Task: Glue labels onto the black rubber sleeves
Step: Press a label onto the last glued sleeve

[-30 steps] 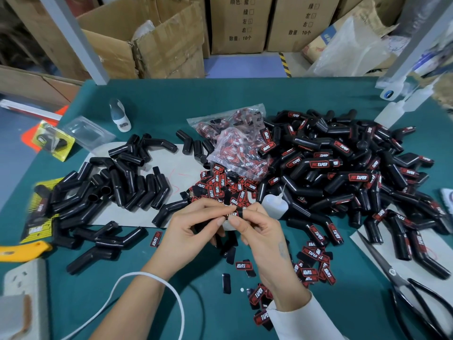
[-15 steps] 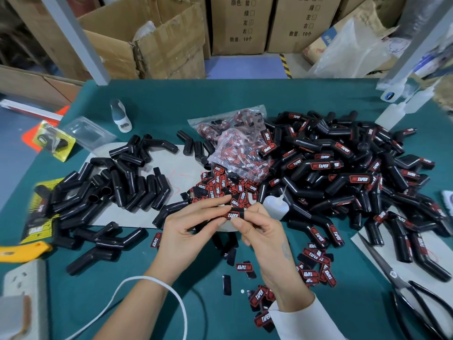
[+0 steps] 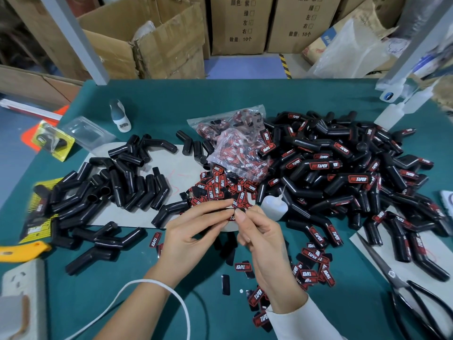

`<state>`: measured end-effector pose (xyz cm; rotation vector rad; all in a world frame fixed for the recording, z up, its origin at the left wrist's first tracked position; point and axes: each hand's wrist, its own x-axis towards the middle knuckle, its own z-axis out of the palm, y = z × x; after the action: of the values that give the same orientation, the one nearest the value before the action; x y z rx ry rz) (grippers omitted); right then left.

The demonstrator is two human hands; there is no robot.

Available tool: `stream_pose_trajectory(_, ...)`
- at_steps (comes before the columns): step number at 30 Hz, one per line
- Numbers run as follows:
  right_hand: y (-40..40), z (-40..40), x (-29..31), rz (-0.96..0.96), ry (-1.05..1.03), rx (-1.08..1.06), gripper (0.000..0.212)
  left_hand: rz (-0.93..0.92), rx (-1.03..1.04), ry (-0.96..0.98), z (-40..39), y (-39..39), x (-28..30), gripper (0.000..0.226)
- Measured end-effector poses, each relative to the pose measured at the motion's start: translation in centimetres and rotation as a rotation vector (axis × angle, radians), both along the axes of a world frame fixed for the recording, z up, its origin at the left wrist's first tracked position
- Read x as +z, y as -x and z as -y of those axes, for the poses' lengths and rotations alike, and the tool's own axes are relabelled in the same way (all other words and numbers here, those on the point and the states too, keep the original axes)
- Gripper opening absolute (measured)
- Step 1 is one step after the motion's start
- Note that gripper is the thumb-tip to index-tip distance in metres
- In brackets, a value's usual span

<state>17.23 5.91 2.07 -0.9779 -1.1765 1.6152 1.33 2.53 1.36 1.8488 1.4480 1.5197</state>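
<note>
My left hand [image 3: 196,231] and my right hand [image 3: 262,236] meet at the table's centre, both pinching one small red-and-black label [image 3: 237,214] between fingertips. A heap of loose labels [image 3: 220,185] lies just beyond the hands. More labels [image 3: 311,268] are scattered near my right wrist. Plain black rubber sleeves [image 3: 110,190] are piled on the left. Labelled sleeves [image 3: 343,173] form a large pile on the right. A small white glue bottle [image 3: 273,204] stands just right of my fingertips.
A clear bag of labels [image 3: 235,148] sits behind the loose heap. Scissors [image 3: 404,288] lie at the right front, a yellow cutter [image 3: 22,249] and white socket [image 3: 22,298] at the left front. A white cord [image 3: 157,285] loops near my left wrist. Cardboard boxes [image 3: 147,42] stand beyond the table.
Both hands stay together at the centre, working the pinched label. The fingers have shifted slightly on it; nothing else has moved.
</note>
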Motion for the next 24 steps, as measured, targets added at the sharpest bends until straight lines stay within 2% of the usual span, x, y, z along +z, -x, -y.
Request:
stream_pose_trajectory(7, -0.1, 0.1, 0.2, 0.020, -0.008, -0.002, 0.032, 0.024, 0.022, 0.028, 0.0, -0.2, 0.1, 0.021)
stream_pose_trajectory(10, 0.0, 0.3, 0.2, 0.109, -0.064, -0.029, 0.039, 0.122, 0.019, 0.100, 0.0, 0.1, 0.0, 0.022)
stream_pose_trajectory(14, 0.3, 0.7, 0.1, 0.157, -0.160, -0.164, 0.010, 0.218, 0.007, 0.146, 0.0, 0.5, 0.2, 0.024)
stream_pose_trajectory(17, 0.3, 1.1, 0.1, 0.141, -0.195, -0.201, 0.017, 0.204, -0.012, 0.163, 0.0, 0.7, 0.2, 0.022)
stream_pose_trajectory(20, 0.2, 1.3, 0.4, 0.123, -0.244, -0.143, 0.023, 0.189, -0.043, 0.153, 0.0, 0.6, 0.3, 0.019)
stream_pose_trajectory(24, 0.0, 1.1, 0.4, 0.088, -0.218, -0.147, 0.026, 0.179, -0.034, 0.131, -0.1, 0.6, 0.5, 0.020)
